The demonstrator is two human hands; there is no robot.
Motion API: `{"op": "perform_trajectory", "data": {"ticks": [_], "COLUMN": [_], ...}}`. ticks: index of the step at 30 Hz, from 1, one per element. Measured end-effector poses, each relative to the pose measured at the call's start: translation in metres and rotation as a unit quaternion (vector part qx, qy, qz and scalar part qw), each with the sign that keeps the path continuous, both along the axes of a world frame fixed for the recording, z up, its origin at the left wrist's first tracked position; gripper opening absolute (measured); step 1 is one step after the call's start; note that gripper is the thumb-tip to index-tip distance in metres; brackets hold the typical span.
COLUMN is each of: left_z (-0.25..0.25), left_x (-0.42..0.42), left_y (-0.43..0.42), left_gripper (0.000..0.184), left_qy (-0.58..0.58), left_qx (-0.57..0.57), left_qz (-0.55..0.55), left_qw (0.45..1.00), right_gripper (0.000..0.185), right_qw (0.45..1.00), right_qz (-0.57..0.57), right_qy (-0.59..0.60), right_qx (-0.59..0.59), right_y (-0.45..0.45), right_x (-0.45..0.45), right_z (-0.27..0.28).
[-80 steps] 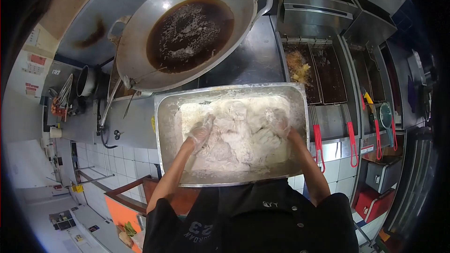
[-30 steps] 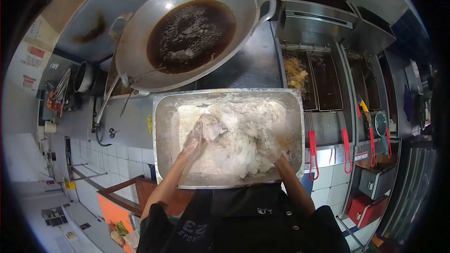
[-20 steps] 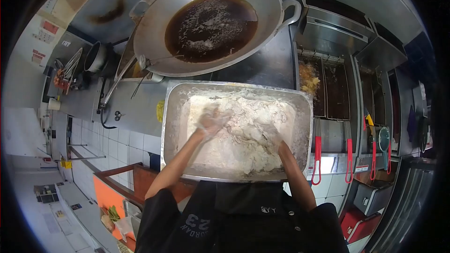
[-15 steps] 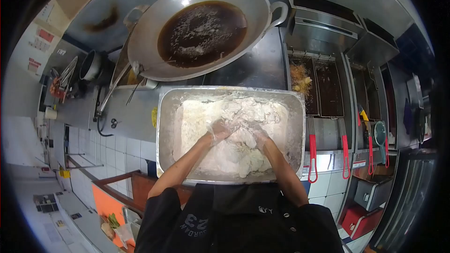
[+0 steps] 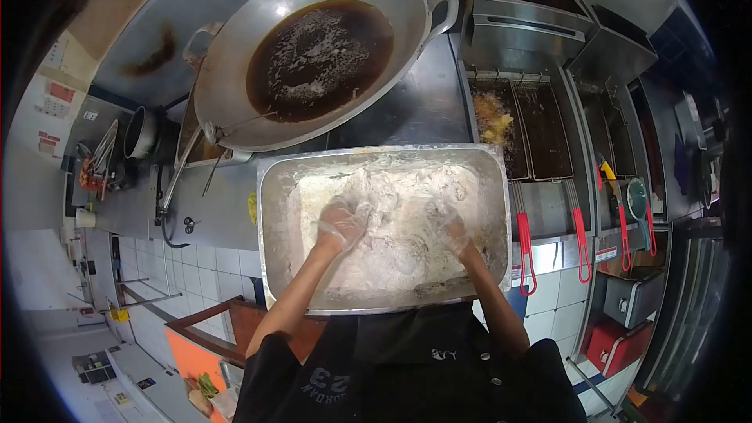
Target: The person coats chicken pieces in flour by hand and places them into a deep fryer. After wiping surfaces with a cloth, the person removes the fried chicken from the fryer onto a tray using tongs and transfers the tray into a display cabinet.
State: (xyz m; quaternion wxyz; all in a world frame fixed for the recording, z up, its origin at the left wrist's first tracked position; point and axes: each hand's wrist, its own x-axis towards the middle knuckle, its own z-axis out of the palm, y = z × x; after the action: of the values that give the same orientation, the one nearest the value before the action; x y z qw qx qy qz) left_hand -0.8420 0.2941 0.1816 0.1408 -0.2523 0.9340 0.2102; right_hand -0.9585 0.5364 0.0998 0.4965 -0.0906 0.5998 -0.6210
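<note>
A deep metal tray (image 5: pixel 270 266) holds white flour (image 5: pixel 313 188) and several flour-coated lumps (image 5: pixel 380 192), whose kind the coating hides. Clear plastic gloves cover both hands. My left hand (image 5: pixel 342 221) rests in the flour left of centre, cupped with its fingers apart beside a coated lump. On the tray's right side, my right hand (image 5: pixel 449 227) is loosely spread over the flour, its floury fingertips touching coated lumps. Flour partly hides the fingertips of both hands.
Behind the tray stands a large wok (image 5: pixel 223 102) with dark oil (image 5: pixel 321 63). Fryer baskets (image 5: pixel 544 129) with red handles (image 5: pixel 526 266) are at the right, and food bubbles in the fryer (image 5: pixel 493 121). A pot (image 5: pixel 141 133) stands at the left.
My hands were close together over coated lumps mid-tray. They have moved apart, left hand to the left and right hand slightly right, and the lumps lie lower and more spread out.
</note>
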Motion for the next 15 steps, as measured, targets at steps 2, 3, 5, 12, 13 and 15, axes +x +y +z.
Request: {"op": "perform_trajectory", "data": {"ticks": [2,3,5,12,13,15], "left_z": [-0.019,-0.028,-0.023,-0.046,-0.047,-0.049], "left_x": [0.002,0.004,-0.004,-0.028,-0.025,-0.014], "left_y": [-0.002,-0.005,0.004,0.021,0.021,0.013], "left_gripper": [0.060,0.064,0.070,0.055,0.055,0.048], "left_qy": [-0.028,-0.056,-0.053,0.086,0.084,0.116], "left_qx": [0.068,0.131,0.192,0.504,0.507,0.511], "left_qz": [0.030,0.056,0.055,0.012,0.012,0.108], "left_qw": [0.997,0.988,0.978,0.859,0.858,0.845], "right_gripper": [0.055,0.055,0.054,0.052,0.052,0.052], "right_qw": [0.997,0.996,0.996,0.997,0.997,0.994], "right_qz": [0.045,0.056,0.062,0.069,0.073,0.078], "right_qy": [0.037,0.047,0.051,0.027,0.037,0.074], "right_qx": [0.044,0.053,0.044,0.013,0.017,0.031], "right_y": [0.006,0.002,-0.010,-0.014,-0.001,0.021], "right_x": [-0.002,0.000,0.007,0.026,0.026,0.022], "right_z": [-0.030,-0.040,-0.051,-0.038,-0.037,-0.034]}}
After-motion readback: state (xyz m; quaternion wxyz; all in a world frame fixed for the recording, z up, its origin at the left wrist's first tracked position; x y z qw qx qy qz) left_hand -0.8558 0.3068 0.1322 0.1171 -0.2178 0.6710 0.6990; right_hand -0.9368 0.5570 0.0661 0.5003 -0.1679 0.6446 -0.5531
